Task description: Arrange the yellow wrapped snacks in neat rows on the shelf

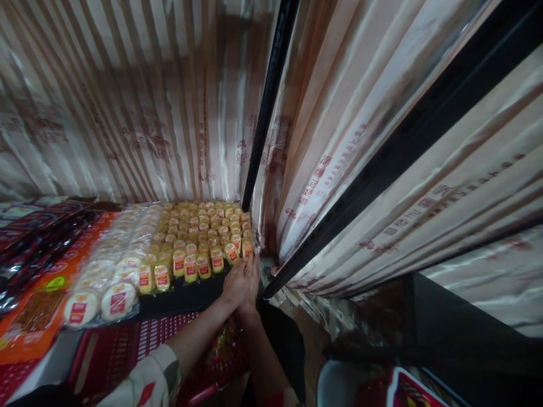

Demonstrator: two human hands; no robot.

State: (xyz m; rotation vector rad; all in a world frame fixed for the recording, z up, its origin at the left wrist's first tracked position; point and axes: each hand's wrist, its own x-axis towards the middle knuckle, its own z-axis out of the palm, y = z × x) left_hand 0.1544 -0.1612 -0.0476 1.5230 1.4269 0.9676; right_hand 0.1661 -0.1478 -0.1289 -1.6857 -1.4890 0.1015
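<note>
A pale sleeve is worn on the left arm, marked with red and grey-green shapes; at the right cuff, red is seen (only a sliver, dimly lit).

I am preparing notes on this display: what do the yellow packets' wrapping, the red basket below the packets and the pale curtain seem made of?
Yellow packets: wrapping probably thin clear plastic film, glossy; contents show through.
Red basket: likely moulded plastic, smooth-looking, with regular holes.
Pale curtain: apparently satin-like fabric, since its soft folds shine; fibre unclear.
</note>
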